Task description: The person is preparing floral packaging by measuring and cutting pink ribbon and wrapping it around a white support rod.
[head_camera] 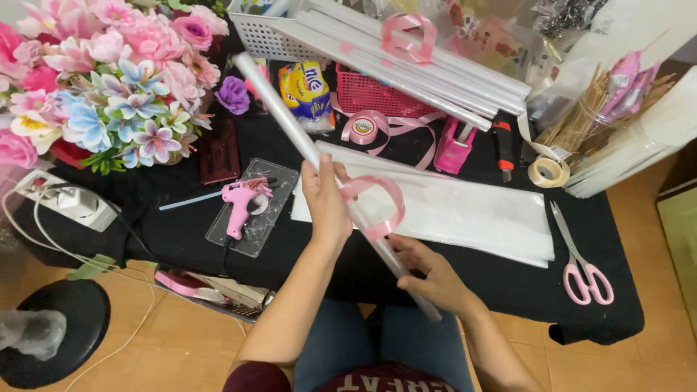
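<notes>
1. The rolled clear wrap [319, 163], a long thin tube, lay slanted above the black bench [181, 225], running from upper left down toward the person's lap.
2. Left hand [326, 205] was closed round the roll near its middle, thumb over the top. Good spot, w/ the long upper end free; judged that a firm grip there stops the tube swinging into the flowers [109, 80].
3. Right hand [428, 274] was closed on the lower part of the roll, fingers curled under. Looked like the steadying hand.
4. A pink ribbon loop [377, 203] sat on the roll btwn the two hands, touching the tube; whether it was stuck down or just looped couldn't be told.
5. To do it well, prob: keep the roll tight so layers don't unwind, hold the loop flat against the tube, and keep both hands close either side of it.
6. Nearby, for ref: pink glue gun [241, 203] on a clear tray left of the hands, white sheets [465, 210] just behind the roll, pink scissors [581, 261] at right, tape roll [548, 172] beyond, more finished rolls [406, 65] stacked at the far side.
7. Risk, as judged: the thin film creases easily if squeezed hard.
</notes>
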